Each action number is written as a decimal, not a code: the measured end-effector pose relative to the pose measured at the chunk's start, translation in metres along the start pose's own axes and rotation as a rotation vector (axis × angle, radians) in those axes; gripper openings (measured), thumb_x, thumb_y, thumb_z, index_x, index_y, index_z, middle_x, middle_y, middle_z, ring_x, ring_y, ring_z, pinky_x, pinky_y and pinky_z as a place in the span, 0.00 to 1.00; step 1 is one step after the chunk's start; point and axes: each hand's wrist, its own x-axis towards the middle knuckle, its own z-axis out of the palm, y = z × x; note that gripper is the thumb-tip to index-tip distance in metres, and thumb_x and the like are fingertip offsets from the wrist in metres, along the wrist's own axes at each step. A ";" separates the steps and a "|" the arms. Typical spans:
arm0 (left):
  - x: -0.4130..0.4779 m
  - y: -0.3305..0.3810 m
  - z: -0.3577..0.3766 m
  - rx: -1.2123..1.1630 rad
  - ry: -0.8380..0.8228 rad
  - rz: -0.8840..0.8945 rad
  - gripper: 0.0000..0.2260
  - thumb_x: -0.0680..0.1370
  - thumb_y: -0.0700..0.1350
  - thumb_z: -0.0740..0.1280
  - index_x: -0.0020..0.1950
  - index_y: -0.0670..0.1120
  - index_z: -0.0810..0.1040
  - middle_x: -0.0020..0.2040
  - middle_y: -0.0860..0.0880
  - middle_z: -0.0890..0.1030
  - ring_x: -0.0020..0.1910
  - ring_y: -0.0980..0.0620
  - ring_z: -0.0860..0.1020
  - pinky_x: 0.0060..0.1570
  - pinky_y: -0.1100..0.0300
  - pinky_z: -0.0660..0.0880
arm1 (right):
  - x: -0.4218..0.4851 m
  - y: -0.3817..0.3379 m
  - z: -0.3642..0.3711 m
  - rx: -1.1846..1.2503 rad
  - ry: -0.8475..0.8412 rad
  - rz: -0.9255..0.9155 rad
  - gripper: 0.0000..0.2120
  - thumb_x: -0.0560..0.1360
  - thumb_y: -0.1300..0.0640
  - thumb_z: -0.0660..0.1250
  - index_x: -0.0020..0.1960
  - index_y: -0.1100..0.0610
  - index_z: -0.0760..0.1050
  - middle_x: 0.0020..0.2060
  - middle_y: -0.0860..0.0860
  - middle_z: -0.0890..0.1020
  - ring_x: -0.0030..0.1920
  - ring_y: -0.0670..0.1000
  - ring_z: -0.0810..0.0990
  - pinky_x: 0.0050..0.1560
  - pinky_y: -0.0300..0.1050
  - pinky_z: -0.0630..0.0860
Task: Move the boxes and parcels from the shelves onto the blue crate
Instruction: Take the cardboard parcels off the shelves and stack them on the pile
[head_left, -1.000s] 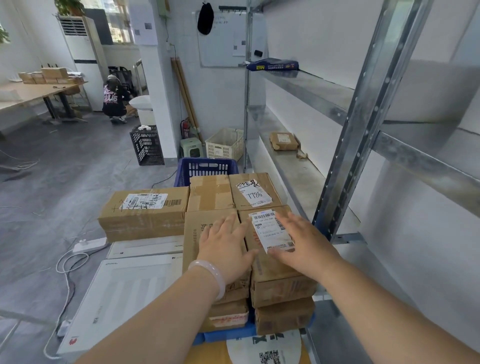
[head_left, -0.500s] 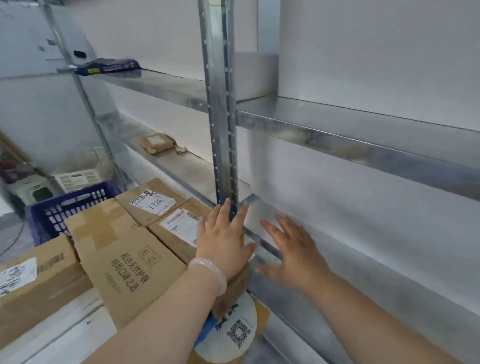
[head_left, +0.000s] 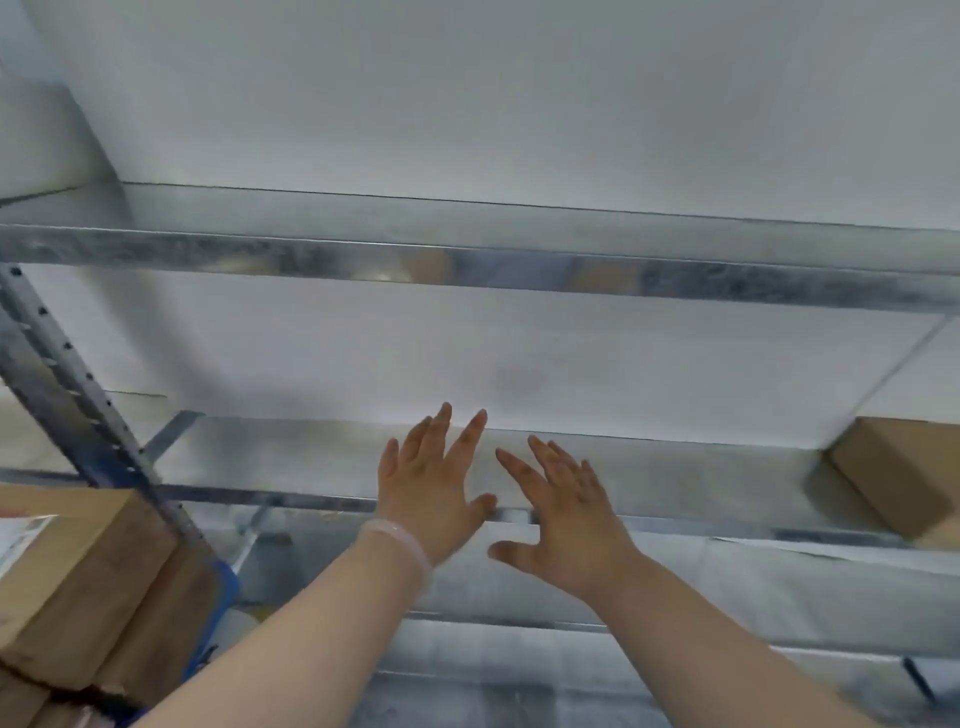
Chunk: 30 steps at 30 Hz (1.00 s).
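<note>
- Left hand (head_left: 431, 493) is hovering outstretched, fingers spread toward 12 o'clock, holding nothing.
- Right hand (head_left: 569, 519) is hovering just beside it, fingers splayed toward 11 o'clock, empty.

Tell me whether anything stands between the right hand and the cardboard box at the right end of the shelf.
Nothing visible does. The right hand, open, hovers above the front edge of the shelf, and the shelf between it and the cardboard box shows only bare metal. The upright post stands far left, out of that path.
</note>
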 end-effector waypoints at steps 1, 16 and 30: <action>0.005 0.018 0.002 0.002 -0.009 0.034 0.39 0.77 0.64 0.60 0.77 0.62 0.35 0.80 0.51 0.39 0.79 0.47 0.44 0.76 0.45 0.44 | -0.009 0.015 -0.004 -0.004 0.016 0.025 0.45 0.63 0.23 0.47 0.77 0.36 0.41 0.79 0.48 0.43 0.79 0.51 0.40 0.74 0.53 0.36; 0.067 0.378 0.086 -0.077 -0.096 0.402 0.37 0.78 0.64 0.59 0.78 0.61 0.37 0.80 0.50 0.38 0.79 0.47 0.44 0.76 0.46 0.46 | -0.188 0.318 -0.111 -0.113 0.171 0.474 0.46 0.63 0.24 0.51 0.78 0.38 0.46 0.79 0.51 0.52 0.79 0.54 0.49 0.77 0.58 0.49; 0.128 0.513 0.158 -0.151 -0.270 0.470 0.35 0.77 0.66 0.59 0.78 0.62 0.43 0.80 0.49 0.42 0.79 0.47 0.46 0.76 0.45 0.50 | -0.225 0.457 -0.119 0.065 0.061 0.716 0.44 0.71 0.27 0.60 0.77 0.36 0.40 0.79 0.48 0.43 0.79 0.50 0.42 0.77 0.54 0.43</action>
